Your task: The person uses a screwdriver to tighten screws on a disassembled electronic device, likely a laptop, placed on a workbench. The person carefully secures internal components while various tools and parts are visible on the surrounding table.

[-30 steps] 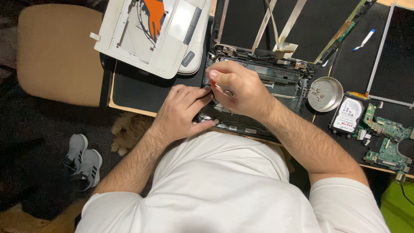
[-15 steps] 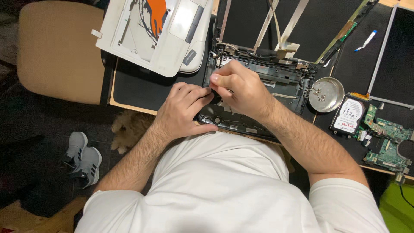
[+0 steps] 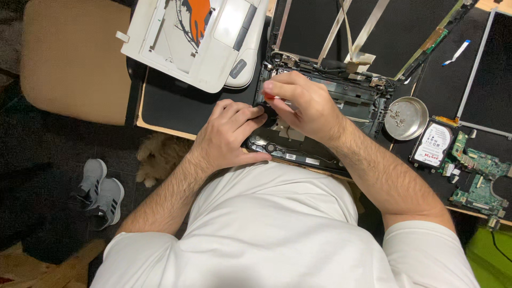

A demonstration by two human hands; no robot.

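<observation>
My right hand [image 3: 306, 104] is pinched around a small screwdriver with a red handle [image 3: 269, 96], thumb and fingers clenched on it near the top, the tip hidden below my knuckles. My left hand [image 3: 229, 130] grasps nothing: it lies flat and half curled on the near left edge of the opened laptop base [image 3: 325, 114], fingertips pressing down on the frame just beside the driver.

To work this screw well, I judge the driver should stand straight over the screw head, with steady downward push from my right hand while the fingers turn, and my left hand pinning the base so it cannot slide on the desk [image 3: 176, 106]. I cannot see the screw itself; my hands cover it.

The laptop base sits directly under both hands, at the desk's near edge and against my body, its hinges toward the far side. Just right of it stands a round metal dish [image 3: 406, 118] with a few loose screws in it, near my right forearm. Beyond that lie a hard drive [image 3: 431, 145] and a green circuit board [image 3: 477, 173]. A white casing panel [image 3: 197, 40] rests at the far left, well apart from my grip.
</observation>
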